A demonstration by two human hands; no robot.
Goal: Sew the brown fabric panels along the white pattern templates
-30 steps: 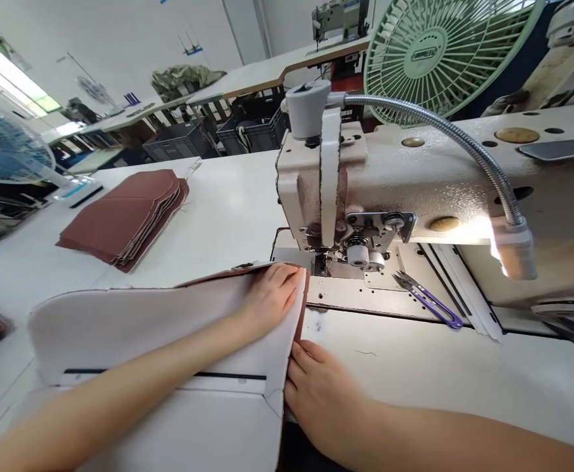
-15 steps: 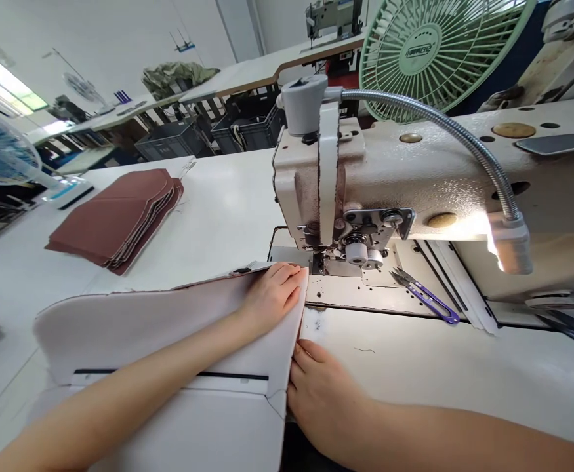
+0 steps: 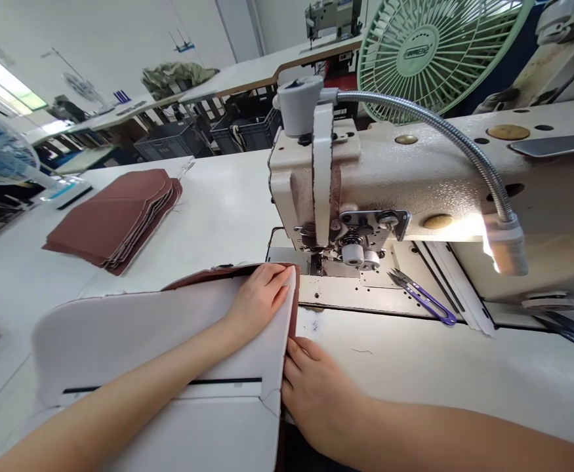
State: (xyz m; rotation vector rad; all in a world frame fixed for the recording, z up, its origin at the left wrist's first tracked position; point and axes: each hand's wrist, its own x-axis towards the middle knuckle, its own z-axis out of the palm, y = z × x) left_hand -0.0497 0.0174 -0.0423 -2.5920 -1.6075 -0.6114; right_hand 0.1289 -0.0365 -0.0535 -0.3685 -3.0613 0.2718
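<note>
A white-backed fabric panel (image 3: 168,341) with a long dark-edged slot lies in front of the sewing machine (image 3: 326,190). Beneath it a brown fabric layer (image 3: 294,308) peeks out along the right side and the top edge. My left hand (image 3: 258,295) is closed on the panel's upper right corner, fingers together, just left of the presser foot (image 3: 317,264). Lower down, my right hand (image 3: 316,393) grips the right edge between thumb and fingers; its fingertips are partly hidden by the fabric. The corner sits apart from the presser foot.
Purple thread snips (image 3: 424,298) lie on the machine bed's right, with blue-handled scissors (image 3: 572,331) farther right. A stack of brown pieces (image 3: 114,216) rests at the left. A green fan (image 3: 417,52) stands behind the machine, and a lamp (image 3: 506,246) on a flexible neck lights the bed.
Both hands and the panel have shifted slightly left, away from the presser foot. More of the brown layer now shows along the right and top edges.
</note>
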